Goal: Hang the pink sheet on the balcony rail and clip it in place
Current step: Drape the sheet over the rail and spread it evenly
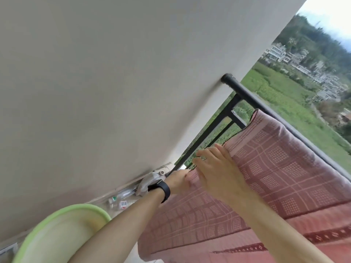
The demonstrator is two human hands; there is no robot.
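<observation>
A: Where does the pink woven sheet with the pale grid pattern (275, 168) sit right now?

B: Draped over the black round metal balcony rail (252, 100), which runs from mid-frame toward the right edge. The cloth fills the lower right of the frame, and its near end stops short of the pale plastered wall (95, 73)

A: And the hands?

B: The left hand (178, 180), a black band on its wrist, is curled closed around the sheet's end edge at lower centre. The right hand (216, 171) lies over the cloth just beside it, fingers (209, 151) bent and reaching for the same edge; whether they pinch the fabric or only press on it I cannot tell

A: So the step is squaring that end?

B: That is my reading. I would pull the edge taut along its length, so the cloth hangs flat without bunching, and check that a fair share hangs on each side of the rail

A: Any clips?

B: None that I can see, so clipping looks to be ahead. The light green round plastic basin (57, 234) in the lower left corner may hold them, but its inside is blurred
</observation>
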